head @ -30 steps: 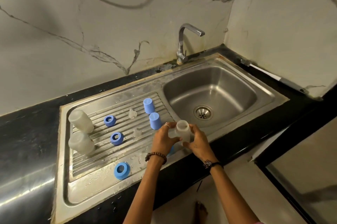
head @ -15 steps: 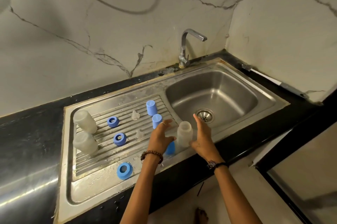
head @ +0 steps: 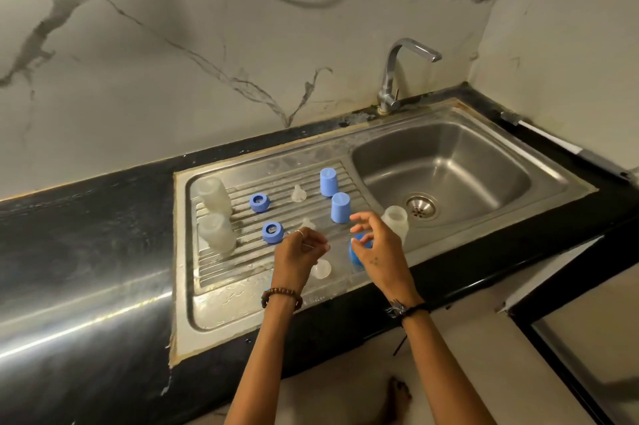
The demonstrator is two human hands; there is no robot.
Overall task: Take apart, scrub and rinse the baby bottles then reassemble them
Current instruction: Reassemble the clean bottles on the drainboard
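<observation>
Two hands hovered over the near edge of the draining board, and from my remote seat neither looked to be holding anything. The left hand (head: 300, 256) had its fingers loosely curled above a clear teat (head: 321, 269) lying on the steel; I could not tell whether the fingertips touched it. The right hand (head: 375, 250) was spread, fingers relaxed, just above a blue collar ring (head: 359, 253) it partly hid. I judged both were reaching for the parts that go together next.

At one o'clock from the right hand, a clear bottle (head: 396, 220) stood upright at the lip of the basin, apart from the fingers, probably parked there within easy reach for refitting. At eleven o'clock stood two blue caps (head: 340, 207), mouth down, I supposed to drain. Further out at ten o'clock lay two more blue rings (head: 272, 232) and two small teats (head: 298, 193) on the ribs, and at the far left two other bottles (head: 216, 232) stood inverted. The sink (head: 553, 189) was dry-looking, its tap (head: 394, 78) at twelve o'clock showing no water, so I reckoned rinsing was finished and reassembly had barely begun.
</observation>
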